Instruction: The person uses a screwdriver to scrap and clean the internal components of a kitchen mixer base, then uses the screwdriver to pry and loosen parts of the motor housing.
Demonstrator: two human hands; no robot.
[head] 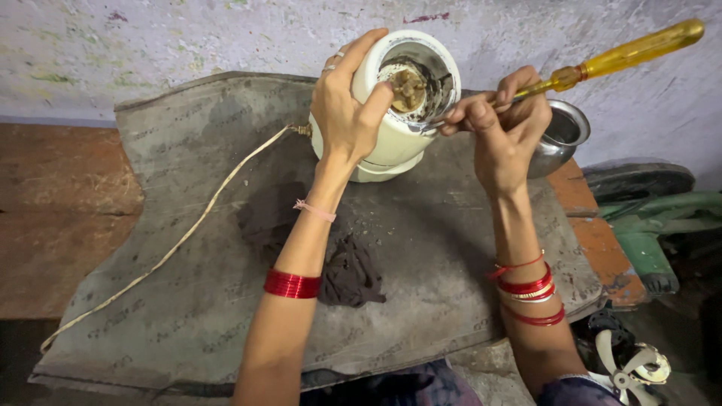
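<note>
Left hand grips the tilted mixer base; right hand holds a screwdriver beside it.

I was in a rough repair workshop. My bench was a worn grey sheet against a stained, peeling wall, with a loose fan blade and green machine housing lying nearby.

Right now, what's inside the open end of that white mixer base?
Inside the white mixer base sits a brass-coloured coupling ringed with dark grime. The left hand thumb rests on it. The screwdriver tip enters at the rim; deeper parts are hidden.
</note>
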